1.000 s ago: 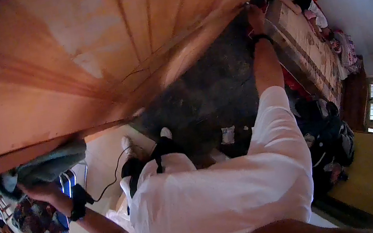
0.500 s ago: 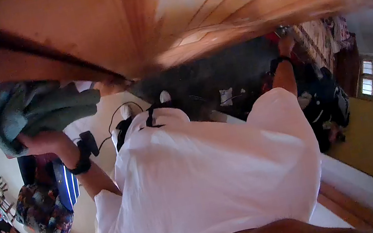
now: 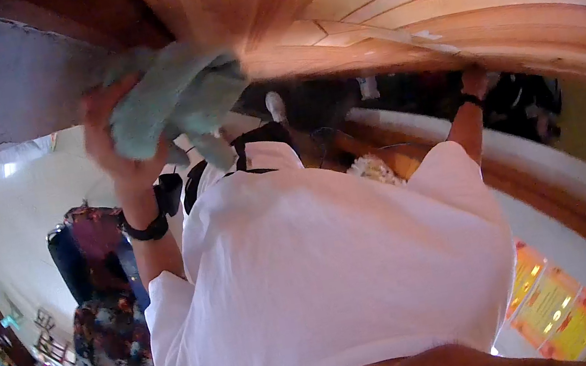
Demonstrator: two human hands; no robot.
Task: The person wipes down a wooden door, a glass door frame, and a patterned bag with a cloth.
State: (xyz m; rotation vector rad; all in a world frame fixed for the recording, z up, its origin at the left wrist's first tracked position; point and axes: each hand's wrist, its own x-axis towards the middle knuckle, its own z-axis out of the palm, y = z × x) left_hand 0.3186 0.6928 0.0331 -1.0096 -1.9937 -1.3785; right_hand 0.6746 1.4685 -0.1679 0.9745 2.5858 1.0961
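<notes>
Item: my left hand (image 3: 100, 134), raised in front of my left side, fingers wrapped about a bunched cloth; a black wristband (image 3: 148, 229) circled the wrist below it.

Item: the green-grey cloth (image 3: 174, 98), soft and folded, gathered in that left hand. Its longer run went rightward from my palm, across the front of me, and one loose fold hung down. The left hand was the nearer by far; the cloth lay between it and the door.

Item: the panelled wooden door (image 3: 434, 4), ahead of me, pale patches on its face. Its long lower edge ran left to right, from close by the cloth to my other hand.

Item: my right hand (image 3: 475, 80), arm stretched out, set at the far end of that edge and well apart from the cloth. The fingertips were hidden at the wood, so I could not tell whether they were clamped on it or merely rested there.

Item: a grey-white wall surface (image 3: 20, 81), left of the left hand.

Item: my white shirt (image 3: 338, 268), below and between both arms; one pale shoe (image 3: 275, 106) showed beyond it.

Item: a dark patterned fabric (image 3: 111, 322), low on the left; yellow-and-red posters (image 3: 558, 309), low on the right.
</notes>
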